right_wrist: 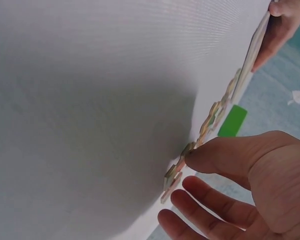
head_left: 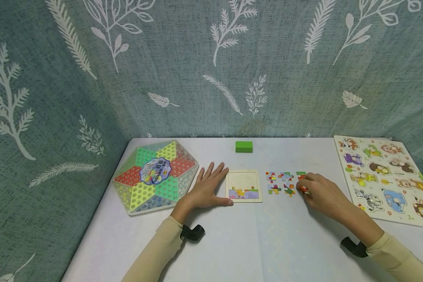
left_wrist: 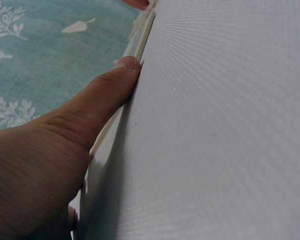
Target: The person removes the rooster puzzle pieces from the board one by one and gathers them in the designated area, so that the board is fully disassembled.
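A small square puzzle tray [head_left: 243,172] with a pale wooden rim lies flat on the table, its lower part filled with purple and orange pieces. My left hand [head_left: 205,189] spreads at its left side, thumb [left_wrist: 122,75] against the near rim. Right of the tray, loose jigsaw pieces [head_left: 273,189] lie in two rows. My right hand [head_left: 322,196] is at the right end of these rows, where the thumb and fingers pinch a red jigsaw piece [head_left: 304,189]. The thumb touches its edge in the right wrist view; the index fingertip is hidden there.
A hexagonal Chinese checkers board [head_left: 169,192] lies to the left. At the back stands a green block [head_left: 244,147]. An animal puzzle board [head_left: 384,182] lies on the right. Patterned green cloth [head_left: 183,58] rises behind the table.
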